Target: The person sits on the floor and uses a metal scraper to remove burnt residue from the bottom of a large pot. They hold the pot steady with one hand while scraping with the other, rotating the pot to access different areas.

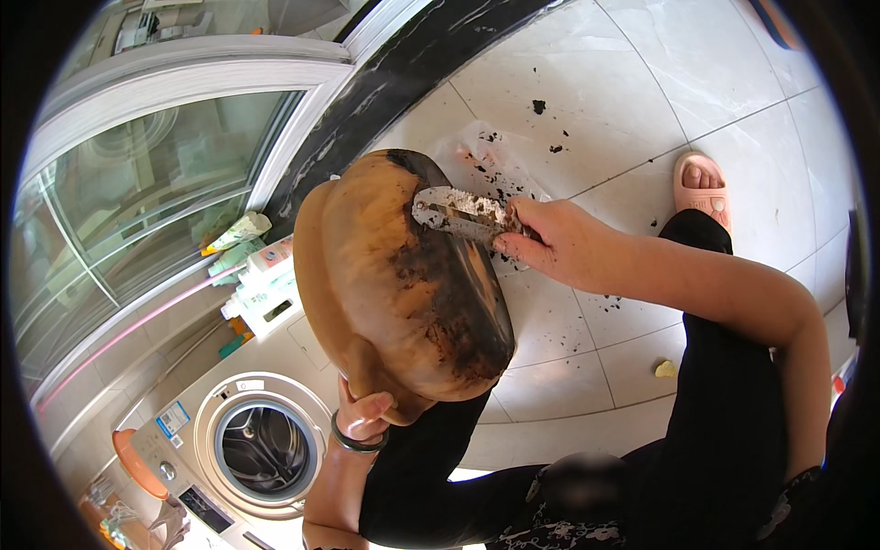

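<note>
A large tan ceramic pot [371, 261], tilted on its side with its base facing right, fills the middle of the head view. Black charred crust [467, 323] covers part of its base and lower wall. My left hand [364, 412], with a bangle on the wrist, grips the pot's handle at the lower left. In my right hand [543, 237] is a flat metal scraper-like tool [460, 210] with a slot and whitish residue on it. The tool's rounded end lies over the blackened edge of the base. Its handle end is hidden in my fingers.
A thin plastic sheet [474, 148] with black flakes lies on the tiled floor [605, 158] beyond the pot. At left stand a front-loading washing machine [295, 350], detergent bottles [265, 268] and a framed glass panel [172, 165]. A slippered foot [701, 182] is at right.
</note>
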Motion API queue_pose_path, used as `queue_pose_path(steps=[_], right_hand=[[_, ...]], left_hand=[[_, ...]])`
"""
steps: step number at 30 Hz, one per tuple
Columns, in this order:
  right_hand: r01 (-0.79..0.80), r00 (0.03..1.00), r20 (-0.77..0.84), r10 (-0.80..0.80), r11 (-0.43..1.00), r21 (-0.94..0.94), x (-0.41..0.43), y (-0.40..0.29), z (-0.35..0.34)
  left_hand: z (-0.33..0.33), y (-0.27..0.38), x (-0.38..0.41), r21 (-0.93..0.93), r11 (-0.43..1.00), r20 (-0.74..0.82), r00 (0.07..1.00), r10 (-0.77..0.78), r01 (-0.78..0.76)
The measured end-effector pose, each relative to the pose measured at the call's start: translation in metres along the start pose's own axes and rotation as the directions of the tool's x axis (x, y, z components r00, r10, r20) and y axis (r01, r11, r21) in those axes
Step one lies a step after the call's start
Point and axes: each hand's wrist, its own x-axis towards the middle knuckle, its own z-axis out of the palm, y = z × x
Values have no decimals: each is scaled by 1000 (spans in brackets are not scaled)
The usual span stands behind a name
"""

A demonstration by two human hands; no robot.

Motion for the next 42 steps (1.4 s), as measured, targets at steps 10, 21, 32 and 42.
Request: queue_pose_path(steps=[10, 21, 32, 42], right_hand=[[-45, 997, 68, 43, 998, 39, 0, -17, -7], [-71, 996, 53, 70, 997, 16, 3, -6, -8], [-57, 990, 130, 53, 998, 32, -1, -18, -10], [-45, 999, 25, 44, 998, 43, 12, -5, -12]], left_hand=[[2, 3, -1, -7, 1000, -12, 1000, -11, 11], [-3, -1, 0, 9, 1000, -15, 1000, 10, -10], [-2, 0, -2, 5, 1000, -26, 1000, 5, -5], [-6, -1, 0, 6, 1000, 0, 1000, -8, 8]])
